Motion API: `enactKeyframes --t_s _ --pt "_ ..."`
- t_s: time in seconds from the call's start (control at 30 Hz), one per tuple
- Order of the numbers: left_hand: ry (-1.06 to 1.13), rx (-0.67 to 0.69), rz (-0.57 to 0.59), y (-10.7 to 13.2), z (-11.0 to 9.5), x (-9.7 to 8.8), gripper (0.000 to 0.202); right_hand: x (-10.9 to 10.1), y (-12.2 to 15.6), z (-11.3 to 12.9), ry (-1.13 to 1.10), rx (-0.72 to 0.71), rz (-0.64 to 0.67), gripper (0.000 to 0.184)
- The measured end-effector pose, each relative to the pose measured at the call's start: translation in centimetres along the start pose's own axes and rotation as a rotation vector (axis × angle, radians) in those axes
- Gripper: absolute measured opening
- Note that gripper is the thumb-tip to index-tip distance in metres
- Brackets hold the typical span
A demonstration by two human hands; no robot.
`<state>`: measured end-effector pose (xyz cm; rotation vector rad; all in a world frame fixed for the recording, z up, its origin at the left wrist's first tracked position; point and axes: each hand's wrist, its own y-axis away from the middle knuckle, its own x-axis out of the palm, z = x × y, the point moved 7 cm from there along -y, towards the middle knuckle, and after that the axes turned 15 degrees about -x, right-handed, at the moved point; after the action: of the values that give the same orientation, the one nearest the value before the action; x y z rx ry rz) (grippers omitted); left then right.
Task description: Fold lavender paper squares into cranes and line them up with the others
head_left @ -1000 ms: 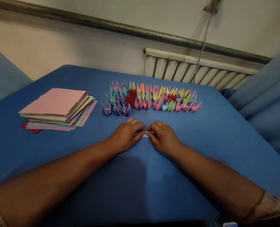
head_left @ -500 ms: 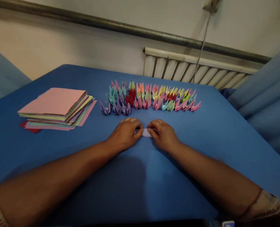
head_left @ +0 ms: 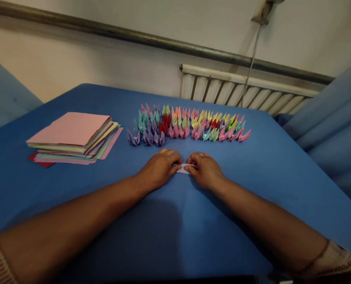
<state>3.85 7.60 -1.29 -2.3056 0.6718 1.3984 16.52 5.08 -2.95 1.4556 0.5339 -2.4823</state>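
A small folded piece of pale lilac paper [head_left: 182, 169] lies low over the blue tabletop, mostly covered by my fingers. My left hand [head_left: 161, 169] pinches its left end between thumb and fingers. On the other end, my right hand [head_left: 205, 169] is closed in the same way, its thumb on the paper's near face. Just beyond both hands stand rows of folded paper cranes [head_left: 179, 130] in purple, teal, red, pink, yellow and green.
To the left sits a tall, uneven stack of coloured paper sheets [head_left: 70, 129], pink on top. The blue table [head_left: 237, 221] reaches back to a wall with a radiator [head_left: 222, 85] and a pipe [head_left: 151, 42]. Blue curtains [head_left: 338, 114] hang at the sides.
My right thumb has shifted slightly left along the paper, and the hands sit a little closer together. The whole view has tilted slightly; cranes and stack stay put.
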Motion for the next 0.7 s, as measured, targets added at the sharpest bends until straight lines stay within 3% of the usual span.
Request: enactKeyframes --t_s 0.47,0.7 --pt "0.047 0.041 0.032 -0.1 -0.4 -0.2 0.010 -0.3 0.0 0.9 -0.058 -0.147 -0.036 0.007" --pt "0.039 0.019 0.034 0.0 -0.5 -0.2 0.006 -0.1 -0.1 0.5 -0.136 -0.124 -0.050 0.026"
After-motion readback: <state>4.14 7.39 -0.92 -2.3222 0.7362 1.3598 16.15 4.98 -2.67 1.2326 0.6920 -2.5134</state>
